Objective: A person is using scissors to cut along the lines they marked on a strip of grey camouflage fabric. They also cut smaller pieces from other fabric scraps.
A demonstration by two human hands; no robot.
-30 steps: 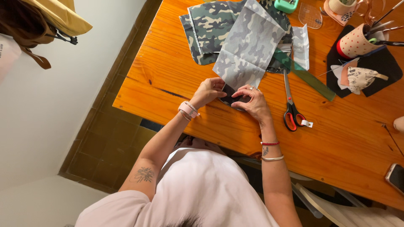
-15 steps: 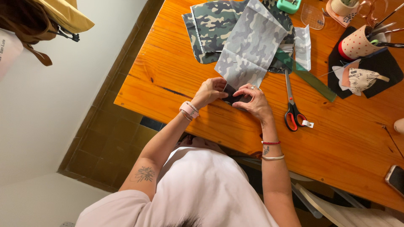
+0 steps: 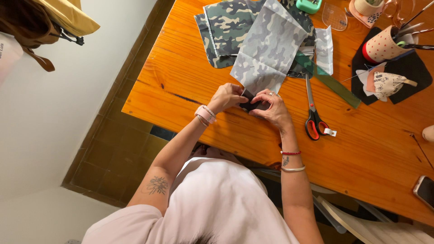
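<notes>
Over the orange wooden table (image 3: 370, 149), my left hand (image 3: 227, 96) and my right hand (image 3: 269, 108) meet and pinch a small dark piece of fabric (image 3: 250, 102) between their fingertips. Most of that piece is hidden by my fingers. Just beyond my hands lies a grey camouflage cloth (image 3: 270, 47), its near corner touching them. Under it sits a folded green camouflage cloth (image 3: 228, 27). Red-handled scissors (image 3: 314, 116) lie shut to the right of my right hand.
A green ruler (image 3: 337, 86) runs diagonally past the scissors. At the far right a black mat (image 3: 407, 70) holds a dotted cup of tools (image 3: 384, 44) and printed scraps. A phone (image 3: 425, 190) lies near the table's right front edge. Bags (image 3: 40, 22) hang at the left wall.
My hands stay together on the small dark piece; only the fingers shift slightly. The view has drifted a little, nothing else on the table has moved.
</notes>
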